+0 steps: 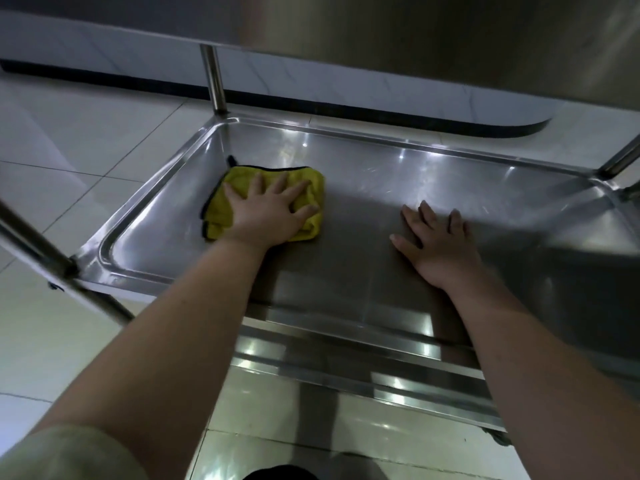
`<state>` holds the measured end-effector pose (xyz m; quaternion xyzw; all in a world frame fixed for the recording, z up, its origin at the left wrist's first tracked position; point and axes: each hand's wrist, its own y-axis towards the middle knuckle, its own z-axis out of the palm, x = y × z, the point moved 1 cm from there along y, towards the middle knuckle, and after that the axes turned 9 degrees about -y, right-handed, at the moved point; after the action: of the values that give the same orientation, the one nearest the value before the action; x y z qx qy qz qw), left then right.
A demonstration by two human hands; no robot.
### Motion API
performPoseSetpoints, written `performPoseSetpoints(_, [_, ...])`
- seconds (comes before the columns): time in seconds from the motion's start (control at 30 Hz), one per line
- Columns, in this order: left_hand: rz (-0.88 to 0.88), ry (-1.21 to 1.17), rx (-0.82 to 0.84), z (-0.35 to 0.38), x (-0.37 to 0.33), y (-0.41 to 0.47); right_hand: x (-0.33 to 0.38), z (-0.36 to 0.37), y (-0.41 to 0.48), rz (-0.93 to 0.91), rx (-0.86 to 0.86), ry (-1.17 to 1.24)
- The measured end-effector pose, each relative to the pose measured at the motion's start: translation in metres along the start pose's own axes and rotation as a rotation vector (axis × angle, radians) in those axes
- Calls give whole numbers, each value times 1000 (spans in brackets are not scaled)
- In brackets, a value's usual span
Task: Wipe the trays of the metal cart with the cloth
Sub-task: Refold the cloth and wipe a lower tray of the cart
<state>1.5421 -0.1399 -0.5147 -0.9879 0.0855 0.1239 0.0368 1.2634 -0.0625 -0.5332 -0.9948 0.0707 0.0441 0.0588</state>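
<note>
A low stainless steel tray (pixel 433 161) of the metal cart fills the middle of the view. A folded yellow cloth (pixel 304 183) with a dark edge lies in the tray's left part. My left hand (pixel 266 211) presses flat on the cloth with the fingers spread. My right hand (pixel 436 242) rests flat on the bare tray floor to the right of the cloth, fingers straight, holding nothing.
Another tray of the cart (pixel 450 36) hangs overhead across the top of the view. Upright cart posts stand at the back left (pixel 214 81), the right (pixel 620 157) and the near left (pixel 41 251). Pale floor tiles (pixel 86 133) surround the cart, with a dark baseboard (pixel 346 109) behind.
</note>
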Motion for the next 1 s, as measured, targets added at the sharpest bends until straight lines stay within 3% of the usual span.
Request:
performPoseSetpoints(0.13, [176, 20, 55, 23, -92, -14, 2, -2, -1, -7, 5, -26])
performPoseSetpoints(0.23, [211, 6, 30, 32, -107, -16, -1, -4, -3, -39, 8, -27])
performPoseSetpoints(0.37, [212, -21, -4, 23, -64, -14, -4, -4, -4, -59, -5, 25])
performPoseSetpoints(0.57, [-68, -38, -34, -15, 70, -22, -2, -2, 1, -56, -6, 60])
performPoseSetpoints(0.67, [-137, 14, -12, -15, 78, -31, 4, -1, 0, -55, 2, 34])
performPoseSetpoints(0.77, [-130, 0, 9, -11, 49, -37, 6, -1, -2, -50, -2, 8])
performPoseSetpoints(1.0, [178, 43, 102, 31, -103, -62, 5, -4, -7, -41, -14, -15])
